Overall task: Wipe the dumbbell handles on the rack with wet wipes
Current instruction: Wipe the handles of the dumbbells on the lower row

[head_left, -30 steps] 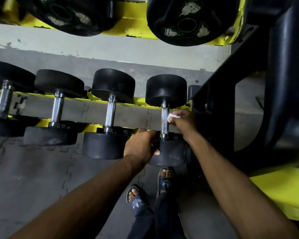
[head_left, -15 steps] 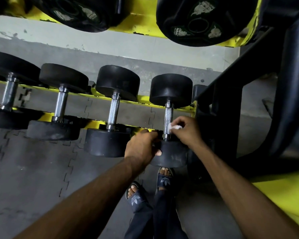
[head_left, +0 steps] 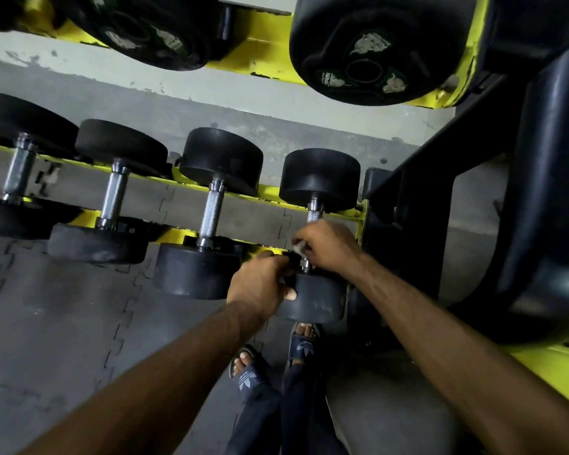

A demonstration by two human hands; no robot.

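Note:
Several black dumbbells lie side by side on a yellow rack (head_left: 270, 200). The rightmost dumbbell (head_left: 321, 178) has a chrome handle (head_left: 315, 211), mostly covered by my right hand (head_left: 329, 246), which wraps a white wet wipe (head_left: 298, 247) around the handle's lower part. My left hand (head_left: 260, 284) grips the near head (head_left: 319, 300) of that same dumbbell, thumb on its face. The neighbouring dumbbell's knurled handle (head_left: 212, 213) is bare.
Two large black dumbbell heads (head_left: 378, 47) sit on an upper yellow rack tier overhead. A black frame post (head_left: 418, 231) and padded bench part (head_left: 546, 192) stand close on the right. My sandalled feet (head_left: 250, 369) stand on the grey rubber floor mat below.
My right hand has slid the wipe down the handle toward the near head. My left hand has kept its grip on the near head. The camera has shifted slightly.

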